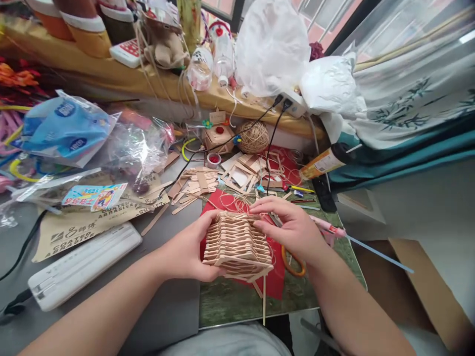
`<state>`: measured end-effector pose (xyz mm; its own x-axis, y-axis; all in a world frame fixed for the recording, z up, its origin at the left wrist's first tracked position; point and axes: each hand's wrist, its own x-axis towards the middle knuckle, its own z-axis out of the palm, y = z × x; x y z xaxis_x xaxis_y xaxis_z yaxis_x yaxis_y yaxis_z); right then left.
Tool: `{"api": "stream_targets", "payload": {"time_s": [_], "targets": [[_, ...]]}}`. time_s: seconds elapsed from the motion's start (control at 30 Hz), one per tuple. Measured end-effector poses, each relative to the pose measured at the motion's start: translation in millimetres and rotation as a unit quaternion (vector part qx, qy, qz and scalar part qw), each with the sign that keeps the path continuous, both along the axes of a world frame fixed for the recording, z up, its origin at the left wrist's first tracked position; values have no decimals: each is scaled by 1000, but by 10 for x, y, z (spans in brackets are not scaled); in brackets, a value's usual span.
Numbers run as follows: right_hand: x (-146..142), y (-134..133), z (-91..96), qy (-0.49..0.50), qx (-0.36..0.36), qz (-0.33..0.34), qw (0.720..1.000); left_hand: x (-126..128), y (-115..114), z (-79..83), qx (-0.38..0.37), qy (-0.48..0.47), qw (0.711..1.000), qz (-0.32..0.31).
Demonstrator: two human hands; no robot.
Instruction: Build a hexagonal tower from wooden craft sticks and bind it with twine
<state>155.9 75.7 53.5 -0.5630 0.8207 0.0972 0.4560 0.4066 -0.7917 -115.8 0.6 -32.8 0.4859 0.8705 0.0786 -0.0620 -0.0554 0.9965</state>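
A stacked craft-stick box [237,244], built of many crossed wooden sticks, is held tilted over the front of the table. My left hand [195,249] is closed around its left side, the thumb along the lower edge. At the box's upper right, my right hand [287,225] has its fingertips close together at the rim; whether they pinch anything is too small to tell. Beneath the box lies a red sheet [276,284]. Orange-handled scissors [295,264] rest by my right wrist, and a pink glue gun [326,227] with a blue-white glue stick sits to its right.
Loose craft sticks [200,180] are piled behind the box, near a twine ball [254,137]. A white power strip [85,264] and plastic bags [67,128] occupy the left side. Black cables [269,153] hang down onto the table. A cardboard box [419,287] stands at the lower right.
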Motion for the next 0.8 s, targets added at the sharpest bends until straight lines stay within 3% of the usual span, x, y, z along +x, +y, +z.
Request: {"api": "stream_targets", "payload": {"time_s": [0.17,0.3,0.57,0.7,0.8], "targets": [[6,-44,-90,7,62,32,998,37,-2,26,32,69,997,4],[-30,24,-84,60,78,-9,995,46,6,104,50,113,991,-41],[-227,285,-347,24,34,33,999,101,46,117,90,203,971,-92],[-120,115,-309,57,113,-58,990,78,50,78,127,208,966,-81],[45,-138,-250,73,162,-40,983,60,38,53,149,215,962,-74]]}}
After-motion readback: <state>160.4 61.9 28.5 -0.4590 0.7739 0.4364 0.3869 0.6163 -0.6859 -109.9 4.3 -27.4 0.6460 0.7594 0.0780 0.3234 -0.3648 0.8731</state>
